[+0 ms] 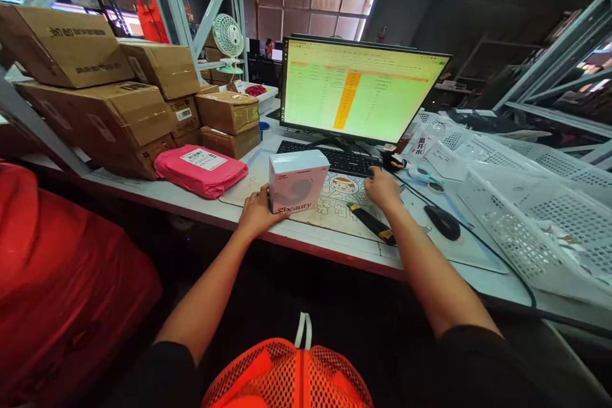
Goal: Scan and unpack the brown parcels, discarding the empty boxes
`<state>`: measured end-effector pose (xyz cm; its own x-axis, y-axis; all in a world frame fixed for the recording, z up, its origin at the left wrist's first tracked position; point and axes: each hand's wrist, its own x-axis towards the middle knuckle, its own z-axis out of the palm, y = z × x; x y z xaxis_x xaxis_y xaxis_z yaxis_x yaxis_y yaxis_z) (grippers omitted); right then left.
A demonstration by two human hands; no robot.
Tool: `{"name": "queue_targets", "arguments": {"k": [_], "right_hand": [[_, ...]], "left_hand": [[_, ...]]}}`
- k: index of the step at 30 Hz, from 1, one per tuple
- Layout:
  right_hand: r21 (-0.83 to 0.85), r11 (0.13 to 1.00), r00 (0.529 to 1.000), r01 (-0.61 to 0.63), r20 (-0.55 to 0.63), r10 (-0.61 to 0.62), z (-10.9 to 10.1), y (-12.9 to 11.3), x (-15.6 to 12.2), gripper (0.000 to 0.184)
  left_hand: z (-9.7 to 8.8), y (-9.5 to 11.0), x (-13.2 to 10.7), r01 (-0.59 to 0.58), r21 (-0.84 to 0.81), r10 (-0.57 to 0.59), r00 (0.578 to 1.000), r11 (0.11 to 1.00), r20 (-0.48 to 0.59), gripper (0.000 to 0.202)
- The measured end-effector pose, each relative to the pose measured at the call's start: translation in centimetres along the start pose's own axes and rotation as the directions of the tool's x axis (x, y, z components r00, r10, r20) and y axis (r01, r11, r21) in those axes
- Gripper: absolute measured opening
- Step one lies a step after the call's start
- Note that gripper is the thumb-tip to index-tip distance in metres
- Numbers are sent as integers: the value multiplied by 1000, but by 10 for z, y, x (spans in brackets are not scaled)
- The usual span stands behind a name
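My left hand (259, 211) grips a small pale pink box (300, 182) by its lower left corner, with the thumb along the bottom front. The box stands upright on the printed desk mat (329, 210), and its front carries a grey curved picture and the word "beauty". My right hand (382, 188) rests at the right end of the black keyboard (349, 161), a finger on the keys and nothing visible in it. Beside my right wrist lies a black and yellow utility knife (371, 223). A black mouse (442, 222) sits further right.
A monitor (358, 89) showing a spreadsheet stands behind the keyboard. To the left are a pink wrapped parcel (201, 169) and stacked cardboard boxes (95, 108). White perforated baskets (540, 223) occupy the right side. A small fan (227, 35) and a person (152, 16) are further back.
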<state>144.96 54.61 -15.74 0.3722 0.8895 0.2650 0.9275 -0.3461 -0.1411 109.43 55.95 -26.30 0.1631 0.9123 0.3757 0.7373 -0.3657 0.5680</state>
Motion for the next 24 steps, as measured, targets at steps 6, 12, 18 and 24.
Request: {"name": "queue_targets", "arguments": {"k": [6, 12, 18, 24], "right_hand": [[59, 998, 978, -16, 208, 3, 28, -42, 47, 54], [168, 985, 981, -34, 192, 1, 14, -53, 57, 50], [510, 801, 920, 314, 45, -390, -36, -79, 37, 61], [456, 654, 735, 603, -1, -678, -54, -117, -54, 108]], "left_hand": [[0, -3, 0, -34, -21, 34, 999, 999, 20, 94], [0, -8, 0, -30, -117, 28, 999, 993, -18, 107], [1, -21, 4, -88, -560, 32, 993, 824, -110, 116], [-15, -40, 0, -151, -724, -5, 978, 673, -208, 103]]}}
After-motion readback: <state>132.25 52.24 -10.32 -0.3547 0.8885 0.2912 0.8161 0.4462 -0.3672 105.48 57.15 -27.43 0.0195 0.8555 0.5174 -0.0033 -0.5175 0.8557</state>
